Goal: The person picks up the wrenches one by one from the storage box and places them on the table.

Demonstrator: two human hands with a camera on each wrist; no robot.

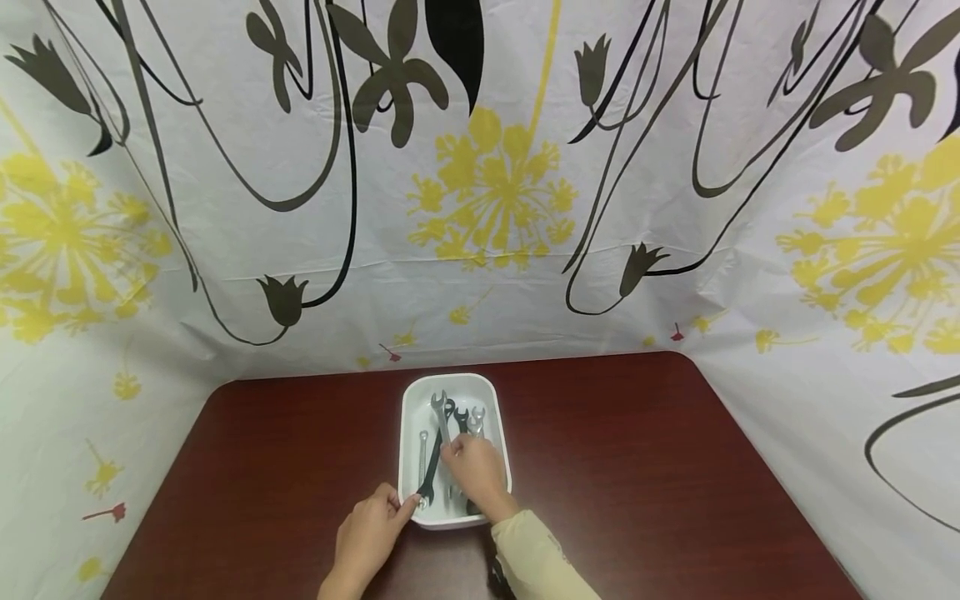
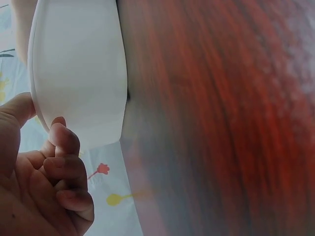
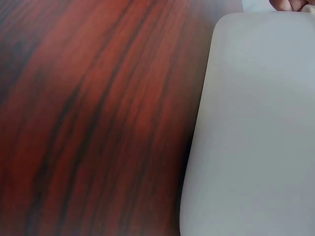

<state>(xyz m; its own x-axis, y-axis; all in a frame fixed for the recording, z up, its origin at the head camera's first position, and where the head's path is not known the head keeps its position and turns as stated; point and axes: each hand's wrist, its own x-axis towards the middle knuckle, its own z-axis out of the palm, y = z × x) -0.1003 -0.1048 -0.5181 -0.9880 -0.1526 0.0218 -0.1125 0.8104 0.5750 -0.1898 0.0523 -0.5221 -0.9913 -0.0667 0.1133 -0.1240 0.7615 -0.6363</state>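
Note:
A white tray [image 1: 406, 442] with rounded corners holds several wrenches. My left hand [image 1: 367, 533] grips its near left corner; in the left wrist view the thumb lies on the rim and the other fingers [image 2: 66, 140] curl below it against the outer wall. Inside the tray, my right hand [image 1: 477, 473] pinches a silver open-end wrench [image 1: 441, 412] whose jaw points to the far side. Beside it lie a long black wrench [image 1: 432, 471] and a small silver wrench [image 1: 422, 450]. Another black wrench [image 1: 462, 419] and a silver wrench [image 1: 477, 422] lie to the right, partly hidden by the right hand.
The tray stands on a dark red wooden table [image 1: 637, 467], near its middle. A white cloth [image 1: 510, 308] printed with flowers hangs behind the table's far edge and along both sides. The tray's outer wall [image 3: 256, 123] fills much of the right wrist view.

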